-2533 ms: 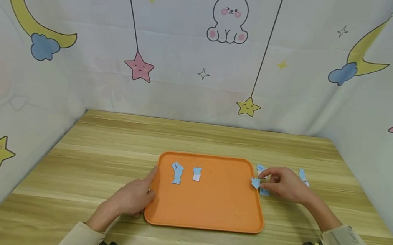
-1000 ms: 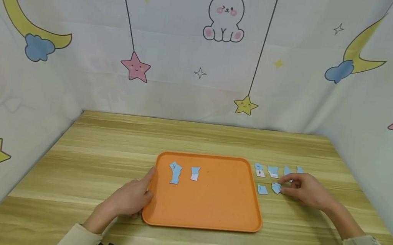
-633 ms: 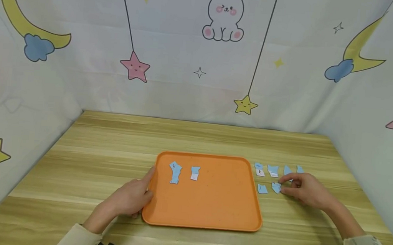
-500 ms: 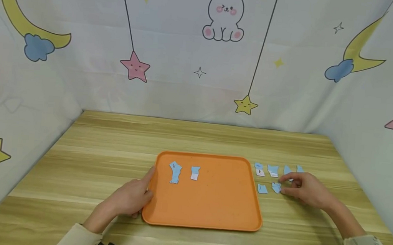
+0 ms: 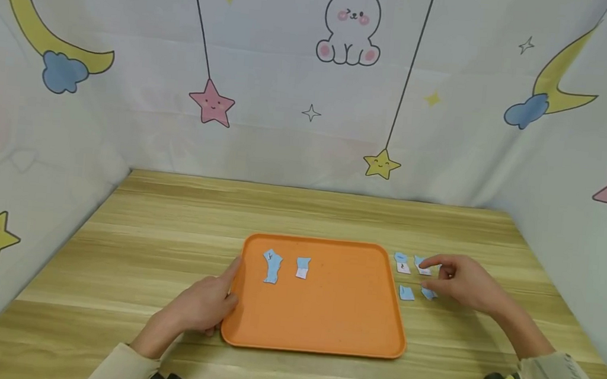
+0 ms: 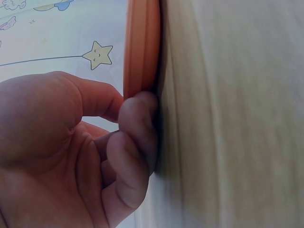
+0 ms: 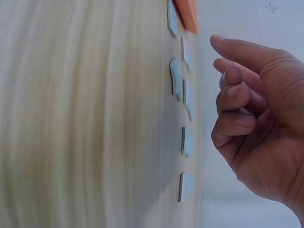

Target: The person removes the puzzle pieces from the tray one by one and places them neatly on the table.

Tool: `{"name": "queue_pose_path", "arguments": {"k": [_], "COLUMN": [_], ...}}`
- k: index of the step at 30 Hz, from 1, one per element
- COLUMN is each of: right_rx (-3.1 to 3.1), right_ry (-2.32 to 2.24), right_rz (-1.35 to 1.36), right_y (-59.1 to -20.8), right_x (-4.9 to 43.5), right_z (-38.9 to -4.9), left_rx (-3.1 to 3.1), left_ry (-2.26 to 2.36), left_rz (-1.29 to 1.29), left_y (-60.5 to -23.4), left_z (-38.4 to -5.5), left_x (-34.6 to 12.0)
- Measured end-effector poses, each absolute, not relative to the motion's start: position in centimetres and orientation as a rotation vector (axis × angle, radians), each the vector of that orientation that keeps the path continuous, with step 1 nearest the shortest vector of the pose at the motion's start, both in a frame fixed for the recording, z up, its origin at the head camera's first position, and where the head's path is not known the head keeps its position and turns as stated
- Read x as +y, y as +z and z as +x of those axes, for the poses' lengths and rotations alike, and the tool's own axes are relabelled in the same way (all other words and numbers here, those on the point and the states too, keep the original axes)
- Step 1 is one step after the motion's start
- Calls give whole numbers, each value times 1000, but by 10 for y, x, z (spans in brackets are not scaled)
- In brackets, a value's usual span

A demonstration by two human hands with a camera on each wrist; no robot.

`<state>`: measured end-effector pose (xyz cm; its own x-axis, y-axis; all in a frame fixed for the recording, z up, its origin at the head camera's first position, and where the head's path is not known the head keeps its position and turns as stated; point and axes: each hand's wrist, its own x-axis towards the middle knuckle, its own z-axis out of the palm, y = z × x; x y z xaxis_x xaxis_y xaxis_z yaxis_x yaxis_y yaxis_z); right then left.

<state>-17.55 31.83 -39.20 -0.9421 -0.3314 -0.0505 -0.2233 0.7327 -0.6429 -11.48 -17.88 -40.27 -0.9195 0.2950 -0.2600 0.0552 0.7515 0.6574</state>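
An orange tray (image 5: 320, 321) lies on the wooden table, its left rim held by my left hand (image 5: 200, 306). In the left wrist view, the fingers of that hand (image 6: 95, 142) curl at the tray edge (image 6: 142, 47). Two flat, jagged-edged pieces, a tall blue one (image 5: 272, 268) and a blue-and-white one (image 5: 302, 268), lie on the tray. My right hand (image 5: 467, 283) hovers, fingers loosely bent and holding nothing, over several similar pieces beside the tray. Closest to its thumb is a blue piece (image 5: 428, 294); its index fingertip overlaps a blue-and-white piece (image 5: 424, 269).
Right of the tray also lie a marked blue-and-white piece (image 5: 402, 264) and a small blue piece (image 5: 406, 293). The right wrist view shows further pieces, including a blue one (image 7: 186, 141), mostly hidden by the hand in the head view. A printed cloth (image 5: 271, 50) walls the table's back and sides.
My right hand carried a blue piece rightward from the tray's rim and set it on the table. It has since let go, risen slightly and shifted left. The left hand stays put.
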Motion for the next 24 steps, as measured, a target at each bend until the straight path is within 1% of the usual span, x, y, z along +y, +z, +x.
{"name": "queue_pose_path", "arguments": {"k": [9,24], "right_rx": [2803,2786], "right_ry": [-960,-1005], "right_rz": [-428,-453], "right_y": [-381,-377], "right_x": [289,242], "right_z": [-179,-185], "left_rx": [2601,2600], "left_ry": [952,954], "left_rz": [263,266], "left_y": [-402,-402], "left_z": [-115,-115], "left_x": [-179,-178]}}
